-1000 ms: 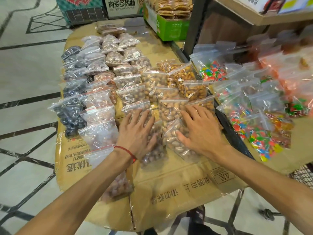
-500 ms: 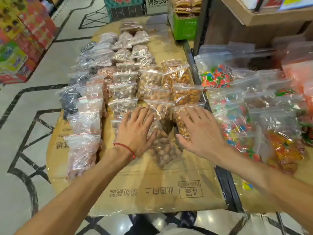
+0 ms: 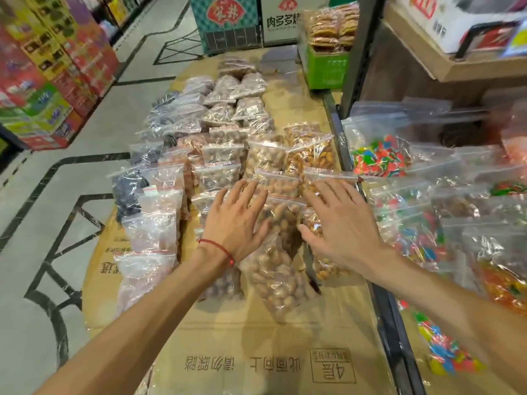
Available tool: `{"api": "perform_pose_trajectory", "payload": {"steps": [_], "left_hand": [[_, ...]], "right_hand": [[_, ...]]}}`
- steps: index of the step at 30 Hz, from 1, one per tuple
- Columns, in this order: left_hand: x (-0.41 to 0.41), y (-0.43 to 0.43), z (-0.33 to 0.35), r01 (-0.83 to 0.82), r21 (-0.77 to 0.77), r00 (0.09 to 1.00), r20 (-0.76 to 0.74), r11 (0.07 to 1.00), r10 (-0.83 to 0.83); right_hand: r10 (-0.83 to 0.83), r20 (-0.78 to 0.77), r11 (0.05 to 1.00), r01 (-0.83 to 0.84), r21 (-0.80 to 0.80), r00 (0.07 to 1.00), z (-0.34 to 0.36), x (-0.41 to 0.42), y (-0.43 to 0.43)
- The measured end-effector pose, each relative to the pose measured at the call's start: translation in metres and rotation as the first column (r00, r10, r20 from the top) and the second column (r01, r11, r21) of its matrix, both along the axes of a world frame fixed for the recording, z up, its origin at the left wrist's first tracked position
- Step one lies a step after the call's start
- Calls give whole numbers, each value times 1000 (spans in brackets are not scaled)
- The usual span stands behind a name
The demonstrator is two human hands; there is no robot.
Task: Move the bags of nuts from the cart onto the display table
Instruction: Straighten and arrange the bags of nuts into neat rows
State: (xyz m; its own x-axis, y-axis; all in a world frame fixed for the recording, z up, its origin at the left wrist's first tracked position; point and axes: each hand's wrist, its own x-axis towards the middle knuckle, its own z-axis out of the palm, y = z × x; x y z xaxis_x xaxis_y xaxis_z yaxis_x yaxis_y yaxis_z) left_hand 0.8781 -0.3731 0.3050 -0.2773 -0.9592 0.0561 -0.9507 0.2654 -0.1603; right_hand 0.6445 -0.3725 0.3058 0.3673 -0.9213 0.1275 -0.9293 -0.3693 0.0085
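1. Cardboard sheeting is laid over the display table (image 3: 256, 352), and the bags of nuts (image 3: 222, 172) are lined up on it in overlapping rows running away from the camera.
2. The left hand (image 3: 236, 223) is laid flat on the near end of the middle rows, fingers straight and spread, with nothing gripped.
3. The right hand (image 3: 339, 229) is laid flat just beside it on the rightmost row, fingers likewise straight and apart, with nothing clasped.
4. A bag of pale peanuts (image 3: 276, 280) is seen between and below the two hands, lying tilted on the cardboard.
5. A red string (image 3: 219, 248) is worn on the left wrist.
6. Bags of coloured sweets (image 3: 379, 159) are piled at the right, beyond a dark metal rail (image 3: 385, 303).
7. A green crate (image 3: 325, 69) of packed biscuits is set at the far end, beside a dark shelf post (image 3: 362, 52).
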Motion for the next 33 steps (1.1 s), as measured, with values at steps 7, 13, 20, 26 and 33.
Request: {"api": "perform_pose_trajectory", "payload": {"steps": [7,13,20,26,33], "left_hand": [[18,-56,-14,-6,-11,994,-112,1000,4],[15,-109,-37,-61,99,969,-234,993,83],[-4,-156,-79,-103,265,725,-639,959,255],[-7,-161,-108,-162,344,569,-733,925,372],[-8,-157,-114,-187,371,459,-786,910,414]], "right_hand": [[-61,52,998,59,37,997,-12,25,-53],[-121,203,988,98,117,972,-25,48,-99],[-374,491,878,129,462,787,-46,75,-144],[-443,603,867,146,476,663,-53,87,-148],[-552,711,821,134,555,436,-68,82,-109]]}}
